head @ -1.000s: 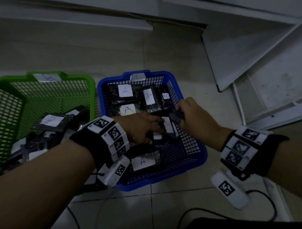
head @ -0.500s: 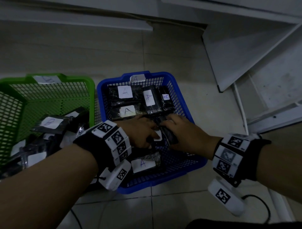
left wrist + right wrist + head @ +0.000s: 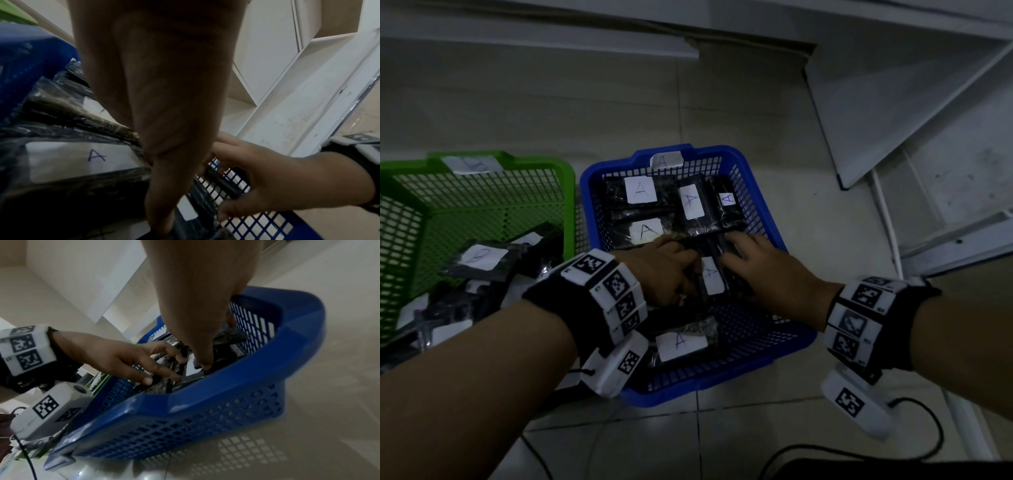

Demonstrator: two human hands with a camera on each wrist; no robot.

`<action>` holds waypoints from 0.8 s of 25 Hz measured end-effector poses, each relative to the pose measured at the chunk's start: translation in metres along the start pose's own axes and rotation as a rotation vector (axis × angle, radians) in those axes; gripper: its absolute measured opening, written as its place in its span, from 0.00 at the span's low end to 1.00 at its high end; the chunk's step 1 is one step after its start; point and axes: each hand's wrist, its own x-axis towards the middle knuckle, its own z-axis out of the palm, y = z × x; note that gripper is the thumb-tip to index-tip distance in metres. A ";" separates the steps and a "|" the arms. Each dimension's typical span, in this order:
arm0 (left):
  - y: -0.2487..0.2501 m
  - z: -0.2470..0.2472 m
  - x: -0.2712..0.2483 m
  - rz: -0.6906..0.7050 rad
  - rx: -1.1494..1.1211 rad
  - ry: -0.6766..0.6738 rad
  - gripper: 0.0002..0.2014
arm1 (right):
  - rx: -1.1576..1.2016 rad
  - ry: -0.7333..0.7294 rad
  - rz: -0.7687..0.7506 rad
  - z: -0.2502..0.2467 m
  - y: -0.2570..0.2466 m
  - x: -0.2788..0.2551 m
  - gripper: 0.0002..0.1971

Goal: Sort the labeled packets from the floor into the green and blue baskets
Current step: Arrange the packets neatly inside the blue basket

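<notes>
Pale tiled floor (image 3: 774,113), dim light. On it, side by side: blue basket (image 3: 774,219) tagged A, green basket (image 3: 541,171) heaped with black packets. Inside the blue one, an A-labeled packet (image 3: 711,275) lying between both hands. Left hand (image 3: 664,270) curled against its edge, right hand (image 3: 767,270) spread flat alongside; actual grip on it impossible to tell.

You see a blue basket (image 3: 774,219) with a mesh wall beside a green basket (image 3: 482,205) of the same mesh. The packets (image 3: 698,205) are black with white labels (image 3: 641,190) lettered in blue ink. Your wristbands (image 3: 613,294) are black with black-and-white square codes.
</notes>
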 end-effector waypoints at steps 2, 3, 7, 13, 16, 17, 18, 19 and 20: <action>-0.003 0.006 0.002 0.001 0.050 -0.019 0.25 | 0.086 0.007 -0.001 -0.005 0.001 -0.001 0.29; -0.005 0.010 0.003 0.003 0.074 0.000 0.27 | 0.129 0.014 -0.002 -0.007 0.002 -0.002 0.28; -0.001 0.018 0.003 -0.009 0.108 0.066 0.27 | 0.263 0.058 0.049 -0.014 0.001 -0.009 0.26; -0.002 -0.003 0.000 0.057 -0.124 0.019 0.22 | 0.415 0.209 0.121 -0.020 0.006 -0.022 0.33; 0.009 -0.012 -0.006 0.045 -0.315 -0.083 0.22 | 0.481 0.359 0.102 -0.024 0.004 -0.035 0.33; 0.014 -0.012 -0.005 0.030 -0.303 -0.138 0.24 | 0.475 0.368 0.074 -0.022 0.003 -0.042 0.29; 0.018 -0.010 -0.004 0.018 -0.274 -0.188 0.25 | 0.463 0.344 0.063 -0.020 0.003 -0.049 0.24; 0.020 -0.007 -0.003 0.008 -0.255 -0.229 0.26 | 0.445 0.292 0.056 -0.016 0.003 -0.054 0.19; 0.021 -0.006 -0.001 -0.002 -0.244 -0.262 0.26 | 0.397 0.220 0.037 -0.012 0.004 -0.058 0.17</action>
